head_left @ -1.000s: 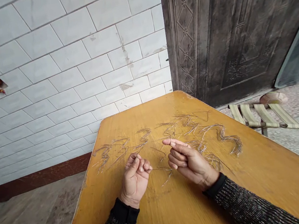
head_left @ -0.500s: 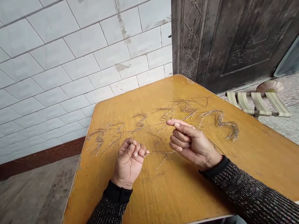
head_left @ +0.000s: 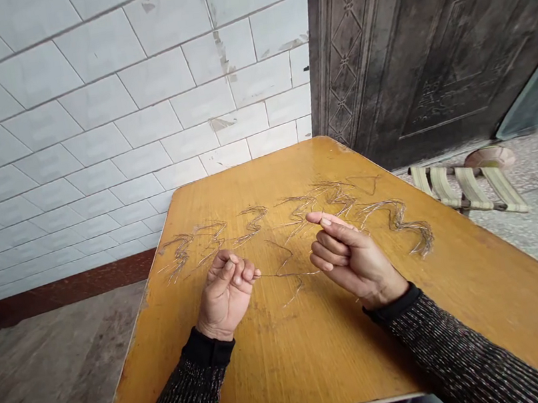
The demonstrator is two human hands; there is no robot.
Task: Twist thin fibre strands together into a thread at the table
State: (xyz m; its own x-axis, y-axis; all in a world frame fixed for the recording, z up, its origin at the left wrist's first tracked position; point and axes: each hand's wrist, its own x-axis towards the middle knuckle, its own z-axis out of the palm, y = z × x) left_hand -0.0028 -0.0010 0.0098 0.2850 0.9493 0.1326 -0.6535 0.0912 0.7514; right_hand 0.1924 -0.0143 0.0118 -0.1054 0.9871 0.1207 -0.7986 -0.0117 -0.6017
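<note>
**Both hands pinched on thin strands over the yellow table**

Here we are beside the yellow wooden table (head_left: 324,368), and both hands hover just above its middle. The left hand (head_left: 225,295) is curled, fingers drawn together, thumb pressed to the fingertips on a fine wiry strand (head_left: 282,273) that runs out from its knuckles toward the right hand. The right hand (head_left: 353,259) is curled too, forefinger and thumb closed at the top in a pinch; whether the same strand sits in that pinch is too fine to tell. The strand dips between the two hands and touches the tabletop there.

Beyond the hands, toward the table's far edge, a row of wavy strand bundles (head_left: 393,223) lies flat on the wood, spread from the table's left side across to its right. Past the far edge stands a white tiled wall (head_left: 134,114); off the table's far right corner is a dark carved door (head_left: 426,36), with a folding stool (head_left: 464,189) on the floor beside it.
</note>
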